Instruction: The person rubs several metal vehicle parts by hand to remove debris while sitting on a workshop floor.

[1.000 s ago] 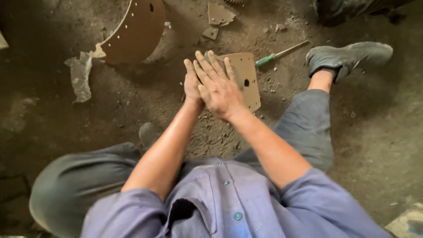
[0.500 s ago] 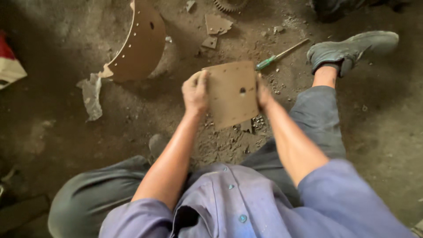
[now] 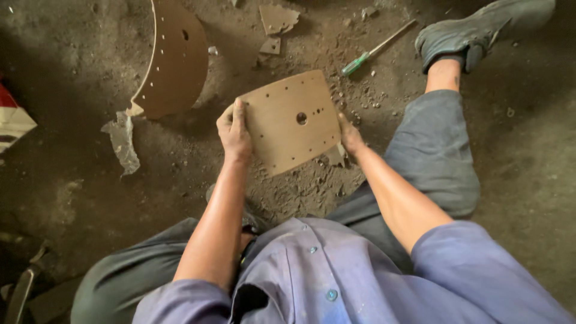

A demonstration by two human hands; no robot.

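Blue shirt and grey trousers, lower frame. Left hand (image 3: pixel 234 133), centre: fingers closed on the left edge of a brown drilled lining plate (image 3: pixel 292 120), held tilted above the dirt floor (image 3: pixel 72 180). Right hand (image 3: pixel 349 137): gripping the plate's right edge, fingers mostly hidden behind it. Upper left: curved drilled lining strip (image 3: pixel 174 60), well apart. Upper right: green-handled screwdriver (image 3: pixel 377 47), shoe (image 3: pixel 480 27) beside it.
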